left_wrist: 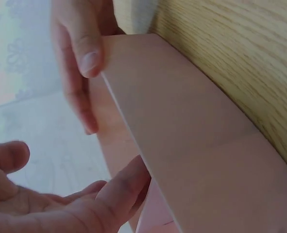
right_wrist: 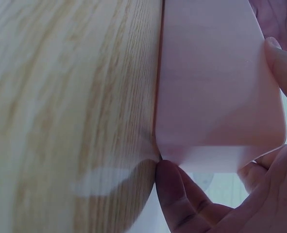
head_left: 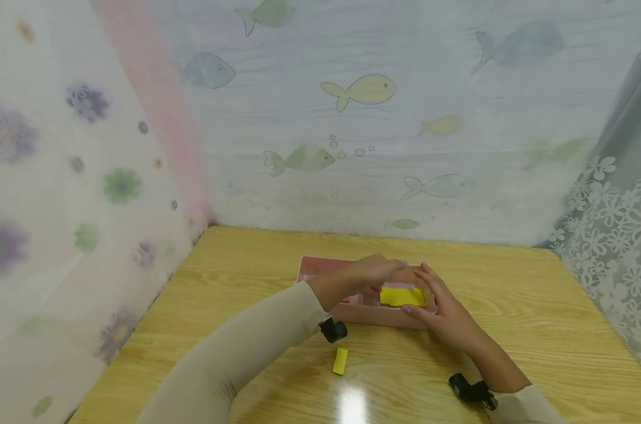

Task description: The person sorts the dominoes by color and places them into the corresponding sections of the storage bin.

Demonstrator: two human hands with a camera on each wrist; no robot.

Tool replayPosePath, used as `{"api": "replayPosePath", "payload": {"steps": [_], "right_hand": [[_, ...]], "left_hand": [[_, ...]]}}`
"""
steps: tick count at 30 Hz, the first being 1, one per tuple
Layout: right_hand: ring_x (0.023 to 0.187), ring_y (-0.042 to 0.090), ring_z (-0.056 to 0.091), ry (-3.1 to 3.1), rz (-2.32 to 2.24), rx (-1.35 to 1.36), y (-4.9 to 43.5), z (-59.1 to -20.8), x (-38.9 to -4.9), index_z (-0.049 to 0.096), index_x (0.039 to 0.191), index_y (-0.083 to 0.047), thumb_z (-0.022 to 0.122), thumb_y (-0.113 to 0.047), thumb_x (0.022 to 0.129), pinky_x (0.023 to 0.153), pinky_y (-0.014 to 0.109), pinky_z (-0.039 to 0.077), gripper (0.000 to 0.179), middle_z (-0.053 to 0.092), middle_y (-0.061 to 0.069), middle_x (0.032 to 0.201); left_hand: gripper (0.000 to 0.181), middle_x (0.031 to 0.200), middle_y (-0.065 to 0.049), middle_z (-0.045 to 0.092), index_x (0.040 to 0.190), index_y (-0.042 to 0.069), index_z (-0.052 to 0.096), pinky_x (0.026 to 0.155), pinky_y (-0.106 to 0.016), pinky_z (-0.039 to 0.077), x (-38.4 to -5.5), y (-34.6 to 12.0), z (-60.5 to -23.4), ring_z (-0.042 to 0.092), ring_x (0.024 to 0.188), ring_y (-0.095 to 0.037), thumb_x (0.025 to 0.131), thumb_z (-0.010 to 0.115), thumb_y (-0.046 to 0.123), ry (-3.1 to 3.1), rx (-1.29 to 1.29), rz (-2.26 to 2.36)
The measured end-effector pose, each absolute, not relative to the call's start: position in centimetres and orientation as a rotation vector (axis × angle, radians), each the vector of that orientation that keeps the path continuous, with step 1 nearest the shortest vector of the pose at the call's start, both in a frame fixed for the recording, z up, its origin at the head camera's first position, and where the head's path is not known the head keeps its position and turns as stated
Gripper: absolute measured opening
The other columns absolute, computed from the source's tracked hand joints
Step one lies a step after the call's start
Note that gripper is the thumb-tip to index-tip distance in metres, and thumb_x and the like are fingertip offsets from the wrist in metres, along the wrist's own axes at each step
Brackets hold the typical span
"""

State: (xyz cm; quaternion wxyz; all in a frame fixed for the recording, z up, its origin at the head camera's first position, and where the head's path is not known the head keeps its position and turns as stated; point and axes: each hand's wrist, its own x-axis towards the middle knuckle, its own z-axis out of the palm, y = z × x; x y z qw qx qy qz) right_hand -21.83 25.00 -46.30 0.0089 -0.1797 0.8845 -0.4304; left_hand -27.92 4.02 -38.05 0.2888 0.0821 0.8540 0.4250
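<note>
A pink two-compartment box [head_left: 384, 316] sits on the table in the head view. At its right end my right hand [head_left: 449, 315] grips it, with the thumb over the near rim and the other fingers around the end wall. My left hand [head_left: 375, 271] reaches over the middle of the box. In the left wrist view its fingers [left_wrist: 126, 187] dip inside past the rim, while the thumb stands apart. A flat yellow rectangle [head_left: 402, 296] lies in the right compartment. Something small and red [head_left: 346, 300] shows in the left compartment, mostly hidden by my left forearm.
A small yellow rectangular block [head_left: 340, 361] lies on the wooden table [head_left: 235, 277] in front of the box. Behind the table hangs a fish-patterned curtain [head_left: 352, 194], with a flowered one [head_left: 124, 235] along the left side and lace [head_left: 611, 235] on the right.
</note>
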Motion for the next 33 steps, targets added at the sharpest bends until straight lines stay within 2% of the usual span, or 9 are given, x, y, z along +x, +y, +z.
{"api": "replayPosePath", "payload": {"steps": [4, 6, 10, 14, 17, 21, 25, 29, 33], "right_hand": [[0.156, 0.052, 0.011, 2.761, -1.337, -0.549, 24.8, -46.2, -21.8, 0.025, 0.164, -0.019, 0.070, -0.043, 0.099, 0.108, 0.085, 0.021, 0.083, 0.001, 0.005, 0.175], [0.156, 0.052, 0.011, 2.762, -1.336, -0.551, 24.8, -46.1, -21.8, 0.025, 0.164, -0.019, 0.069, -0.043, 0.099, 0.108, 0.085, 0.021, 0.082, 0.000, 0.005, 0.175], [0.156, 0.052, 0.011, 2.770, -1.329, -0.544, 24.8, -46.1, -21.9, 0.024, 0.164, -0.020, 0.069, -0.043, 0.099, 0.108, 0.085, 0.021, 0.083, 0.000, 0.006, 0.175], [0.156, 0.052, 0.012, 2.776, -1.319, -0.527, 25.0, -46.3, -21.9, 0.025, 0.164, -0.021, 0.070, -0.044, 0.099, 0.109, 0.085, 0.021, 0.083, 0.001, 0.006, 0.175], [0.156, 0.052, 0.012, 2.776, -1.318, -0.522, 25.0, -46.4, -21.9, 0.025, 0.164, -0.022, 0.070, -0.044, 0.098, 0.109, 0.084, 0.021, 0.083, 0.001, 0.006, 0.175], [0.156, 0.051, 0.011, 2.773, -1.321, -0.520, 25.0, -46.3, -21.8, 0.025, 0.164, -0.023, 0.070, -0.045, 0.098, 0.109, 0.084, 0.021, 0.083, 0.001, 0.004, 0.175], [0.156, 0.051, 0.012, 2.771, -1.318, -0.519, 25.0, -46.3, -21.8, 0.025, 0.164, -0.023, 0.070, -0.045, 0.098, 0.109, 0.084, 0.022, 0.083, 0.002, 0.004, 0.175], [0.156, 0.051, 0.012, 2.778, -1.308, -0.516, 24.9, -46.3, -21.8, 0.025, 0.164, -0.023, 0.070, -0.045, 0.098, 0.109, 0.084, 0.023, 0.083, 0.002, 0.004, 0.175], [0.156, 0.052, 0.013, 2.782, -1.309, -0.523, 24.8, -46.2, -21.8, 0.026, 0.164, -0.023, 0.071, -0.045, 0.098, 0.109, 0.084, 0.023, 0.083, 0.002, 0.004, 0.175]], "left_hand": [[0.072, 0.145, -0.008, 0.060, 0.150, 0.008, 0.051, 0.098, -0.047, 0.058, -27.7, 2.6, -37.8, 0.068, 0.118, -0.028, 0.101, 0.054, 0.060, 2.334, 0.212, 1.217], [0.071, 0.139, -0.011, 0.063, 0.149, 0.007, 0.051, 0.095, -0.046, 0.060, -27.5, 1.7, -37.4, 0.069, 0.116, -0.029, 0.101, 0.055, 0.059, 2.343, 0.239, 1.256], [0.064, 0.130, -0.016, 0.068, 0.142, 0.006, 0.057, 0.087, -0.042, 0.063, -27.0, 0.2, -37.0, 0.070, 0.114, -0.029, 0.102, 0.058, 0.055, 2.326, 0.282, 1.362], [0.052, 0.126, -0.014, 0.070, 0.135, 0.007, 0.062, 0.084, -0.039, 0.064, -26.5, -1.3, -36.9, 0.072, 0.111, -0.026, 0.102, 0.062, 0.047, 2.268, 0.302, 1.484], [0.048, 0.124, -0.011, 0.071, 0.136, 0.007, 0.061, 0.084, -0.039, 0.063, -25.9, -2.3, -36.8, 0.073, 0.105, -0.022, 0.101, 0.065, 0.041, 2.247, 0.349, 1.527], [0.055, 0.126, -0.008, 0.069, 0.143, 0.006, 0.056, 0.085, -0.042, 0.063, -24.8, -3.5, -36.8, 0.073, 0.096, -0.020, 0.099, 0.069, 0.037, 2.263, 0.446, 1.518], [0.056, 0.128, -0.009, 0.068, 0.143, 0.009, 0.057, 0.086, -0.044, 0.063, -23.7, -4.4, -37.0, 0.072, 0.096, -0.021, 0.097, 0.073, 0.035, 2.270, 0.498, 1.526], [0.053, 0.125, -0.010, 0.070, 0.142, 0.007, 0.059, 0.084, -0.038, 0.063, -22.8, -5.0, -37.7, 0.071, 0.101, -0.018, 0.096, 0.074, 0.029, 2.296, 0.571, 1.552], [0.050, 0.117, -0.008, 0.073, 0.138, 0.004, 0.062, 0.088, -0.032, 0.061, -22.2, -5.6, -38.5, 0.070, 0.101, -0.016, 0.094, 0.076, 0.024, 2.350, 0.652, 1.564]]}}
